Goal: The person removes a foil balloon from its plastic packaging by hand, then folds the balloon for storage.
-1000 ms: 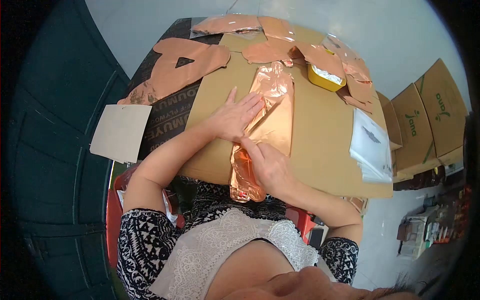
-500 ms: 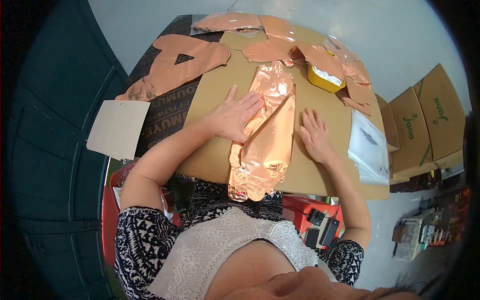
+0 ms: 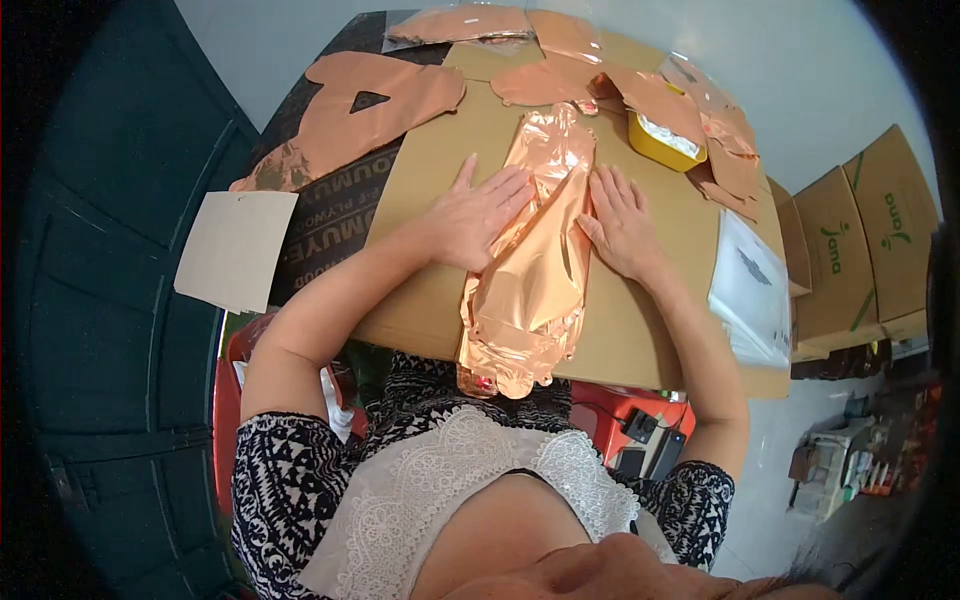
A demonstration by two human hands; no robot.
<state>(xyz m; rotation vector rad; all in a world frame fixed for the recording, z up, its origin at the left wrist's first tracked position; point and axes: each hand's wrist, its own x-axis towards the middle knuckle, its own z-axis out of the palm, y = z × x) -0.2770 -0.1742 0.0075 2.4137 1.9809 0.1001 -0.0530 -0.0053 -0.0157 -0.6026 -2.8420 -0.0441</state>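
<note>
A folded rose-gold foil balloon [image 3: 530,290] lies lengthwise on the cardboard-topped table, its near end hanging slightly over the front edge. Flat on its left side rests my left hand [image 3: 482,215], fingers stretched out. My right hand [image 3: 622,220] is spread along the balloon's right edge, fingertips touching the foil or just beside it. Neither hand grips anything. At the far left lies a flat, unfolded foil balloon [image 3: 375,105] shaped like a letter A, with a triangular hole.
More flat foil balloons [image 3: 550,80] lie at the back, some in clear plastic. A yellow tub [image 3: 665,150] with white contents stands back right. Clear plastic bags [image 3: 748,290] are stacked at the right edge. Pale card sheets [image 3: 235,250] sit at left; cardboard boxes [image 3: 850,240] stand beyond the table.
My right hand has moved from the bare cardboard up and left to the balloon's right edge. My left hand stays on the left side. The view has shifted slightly.
</note>
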